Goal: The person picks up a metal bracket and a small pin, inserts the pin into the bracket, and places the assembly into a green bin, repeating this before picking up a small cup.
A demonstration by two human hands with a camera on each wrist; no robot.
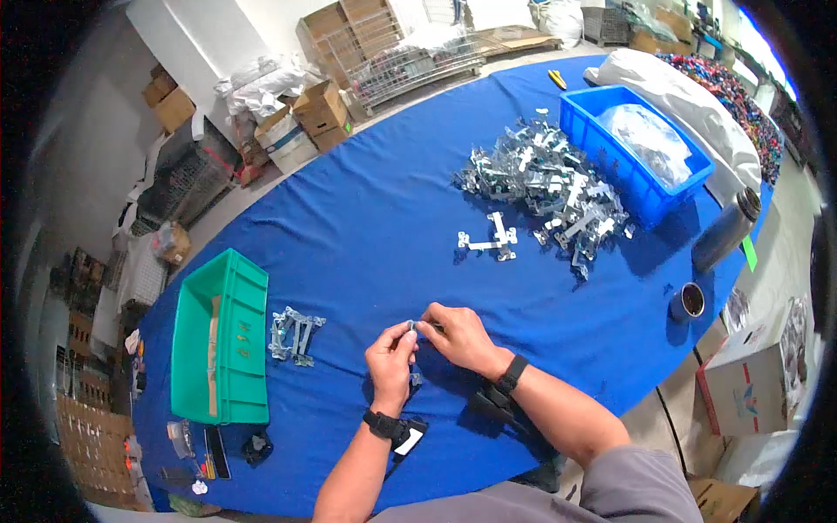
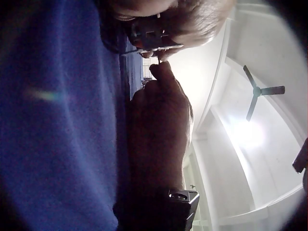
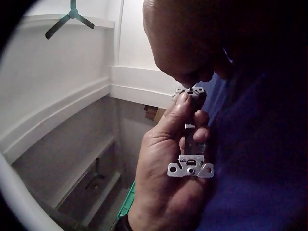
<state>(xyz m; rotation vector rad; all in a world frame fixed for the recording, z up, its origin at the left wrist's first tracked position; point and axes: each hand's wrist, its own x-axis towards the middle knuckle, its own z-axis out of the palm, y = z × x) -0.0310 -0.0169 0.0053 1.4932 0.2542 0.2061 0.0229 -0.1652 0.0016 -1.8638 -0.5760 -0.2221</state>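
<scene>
L fingers (image 3: pixel 182 108) clamped on metal bracket (image 3: pixel 191 166), R fingers (image 1: pixel 433 321) together at its upper end, over blue-clothed desk (image 1: pixel 375 227)

Grey top (image 1: pixel 488 508), plain matte fabric, no markings visible. Right sleeve (image 1: pixel 636 479) is part of the grey top, same grey, short, hem just above the elbow. Both forearms bare beyond the grey top. Left wrist, past the forearm from the grey top: black strap (image 1: pixel 380 424) plus small black unit (image 1: pixel 399 432), white rectangular patch (image 1: pixel 410 440) on the side toward the grey top. Right wrist, out past the sleeve of the grey top: black band (image 1: pixel 513 373), dark boxy housing (image 2: pixel 185 204) with squared edges, glossy highlights and a round recess (image 2: pixel 179 196). Finer markings too dark to read
</scene>
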